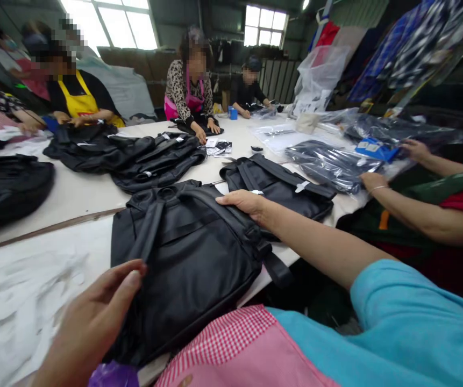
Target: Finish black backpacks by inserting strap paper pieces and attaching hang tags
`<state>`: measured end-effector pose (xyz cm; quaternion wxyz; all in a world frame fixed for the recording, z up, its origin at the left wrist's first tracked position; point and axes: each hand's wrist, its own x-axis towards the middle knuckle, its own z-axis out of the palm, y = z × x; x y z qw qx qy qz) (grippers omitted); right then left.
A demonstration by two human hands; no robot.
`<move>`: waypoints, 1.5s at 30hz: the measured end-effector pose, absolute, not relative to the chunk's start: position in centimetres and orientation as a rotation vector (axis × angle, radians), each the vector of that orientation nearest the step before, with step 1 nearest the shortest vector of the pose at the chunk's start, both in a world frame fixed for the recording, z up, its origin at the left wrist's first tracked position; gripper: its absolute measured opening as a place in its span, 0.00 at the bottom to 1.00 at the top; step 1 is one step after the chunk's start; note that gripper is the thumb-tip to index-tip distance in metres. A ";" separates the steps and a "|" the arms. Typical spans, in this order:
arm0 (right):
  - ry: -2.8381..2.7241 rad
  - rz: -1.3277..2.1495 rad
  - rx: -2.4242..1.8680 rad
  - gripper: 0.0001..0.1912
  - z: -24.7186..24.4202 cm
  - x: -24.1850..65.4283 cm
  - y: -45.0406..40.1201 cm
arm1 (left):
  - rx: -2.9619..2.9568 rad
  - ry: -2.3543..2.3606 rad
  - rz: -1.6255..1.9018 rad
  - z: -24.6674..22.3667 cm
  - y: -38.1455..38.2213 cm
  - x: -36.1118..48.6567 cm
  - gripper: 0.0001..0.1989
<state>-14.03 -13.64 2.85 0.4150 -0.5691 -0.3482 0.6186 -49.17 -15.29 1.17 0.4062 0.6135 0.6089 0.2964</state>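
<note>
A black backpack (199, 263) lies in front of me with its shoulder straps facing up. My left hand (98, 312) is closed at the lower part of the left shoulder strap (150, 231), thumb and fingers pinched together. Across the bag, my right hand (244, 204) grips the right shoulder strap (211, 200), its fingers partly hidden behind the strap. Just beyond that hand lies another black backpack (275, 185) with a white tag on it.
More black bags (158, 156) lie across the pale table (94, 188). Plastic-wrapped black bags (328, 164) are at the right, beside a co-worker's hands (374, 183). Several co-workers stand along the far side. White sheeting (29, 290) covers the near left; a purple thing (114, 374) shows below.
</note>
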 end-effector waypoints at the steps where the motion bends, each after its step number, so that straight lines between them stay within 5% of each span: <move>1: -0.825 1.554 -1.362 0.11 3.5 -15.3 -13.0 | 1.437 1.282 0.711 1.9 -15.5 -47.0 0.27; 6: -0.750 1.441 -1.170 0.11 4.4 -20.7 -10.3 | 1.058 0.774 0.511 2.4 -14.7 -37.6 0.28; 14: -1.307 1.201 -1.246 0.20 1.5 -16.5 -14.2 | 0.873 0.918 0.754 1.2 -12.6 -35.2 0.15; 29: -1.533 0.555 -1.503 0.07 -1.5 -16.2 -21.7 | 0.218 0.945 0.955 -0.1 -11.4 -30.6 0.05; 33: -1.541 0.519 -1.515 0.06 -1.9 -14.0 -21.2 | 0.193 0.956 0.926 0.6 -11.7 -30.1 0.06; 38: -1.707 0.672 -1.525 0.16 -3.8 -11.7 -21.5 | 0.202 0.915 0.900 0.8 -11.1 -30.7 0.07; 45: -1.689 0.692 -1.533 0.12 -4.3 -11.2 -22.3 | 0.264 0.897 0.925 1.3 -10.5 -31.2 0.08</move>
